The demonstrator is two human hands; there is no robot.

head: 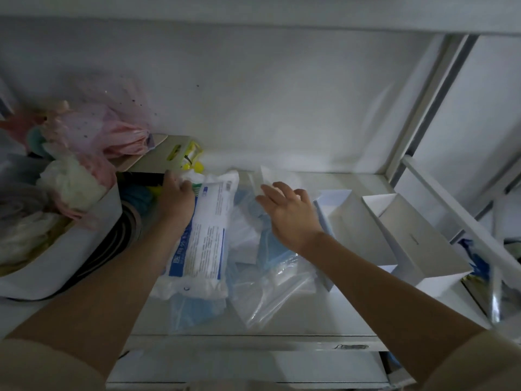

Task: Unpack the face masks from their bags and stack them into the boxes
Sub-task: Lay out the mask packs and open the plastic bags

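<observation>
Centrally, on the white shelf, lay a printed mask bag and clear bags of blue masks. Left hand gripped the printed bag's far end; right hand hovered, fingers spread loosely. Two open white boxes stood just right.

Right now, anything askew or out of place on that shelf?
Somewhat: the mask bags lie in a loose, overlapping pile, the printed white bag slanted over blue masks. Both white boxes stand open with no masks visible inside.
</observation>
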